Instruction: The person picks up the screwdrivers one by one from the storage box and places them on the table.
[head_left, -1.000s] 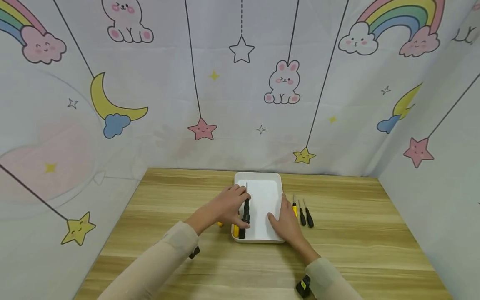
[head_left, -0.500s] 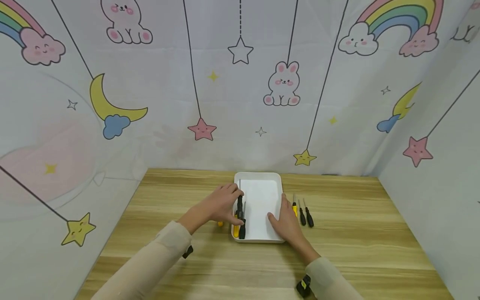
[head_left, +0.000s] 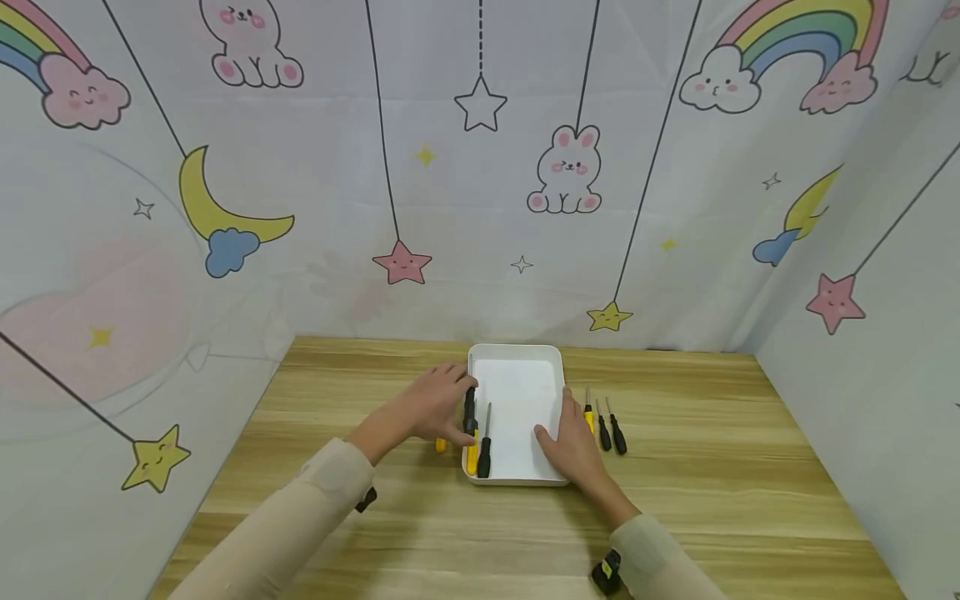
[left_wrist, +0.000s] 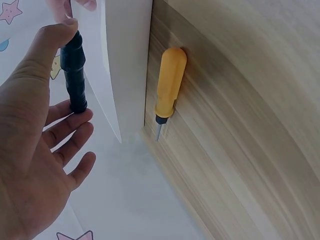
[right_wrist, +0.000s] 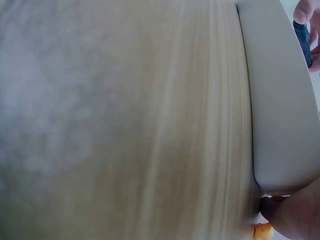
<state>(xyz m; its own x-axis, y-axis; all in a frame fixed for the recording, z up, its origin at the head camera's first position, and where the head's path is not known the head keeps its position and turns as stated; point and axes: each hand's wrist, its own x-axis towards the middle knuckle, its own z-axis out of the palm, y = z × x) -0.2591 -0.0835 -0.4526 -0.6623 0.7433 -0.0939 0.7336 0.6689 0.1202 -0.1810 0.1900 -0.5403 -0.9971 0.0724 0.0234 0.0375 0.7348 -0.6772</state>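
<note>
My left hand [head_left: 431, 404] pinches a black-handled screwdriver [left_wrist: 75, 75] between thumb and fingertips, at the left wall of a white tray [head_left: 521, 417]. Inside the tray's near left corner lie a yellow-handled screwdriver [head_left: 472, 460], partly covered by the held one, and a smaller black screwdriver [head_left: 484, 458] with its shaft pointing away. My right hand [head_left: 573, 446] grips the tray's right wall, thumb over the inside and fingers outside. In the right wrist view that tray wall [right_wrist: 280, 100] fills the right side, with part of the right hand [right_wrist: 297, 215] at its end.
Left of the tray a yellow screwdriver [left_wrist: 171, 80] lies on the wooden table [head_left: 712, 467]. To the right lie another yellow screwdriver [head_left: 589, 421] and two black ones, a nearer-tray one [head_left: 605, 437] and an outer one [head_left: 618, 440]. A printed curtain [head_left: 480, 208] stands behind.
My left hand has moved left with the black screwdriver, from above the smaller black one to the tray's left wall. The right hand and tray have stayed in place.
</note>
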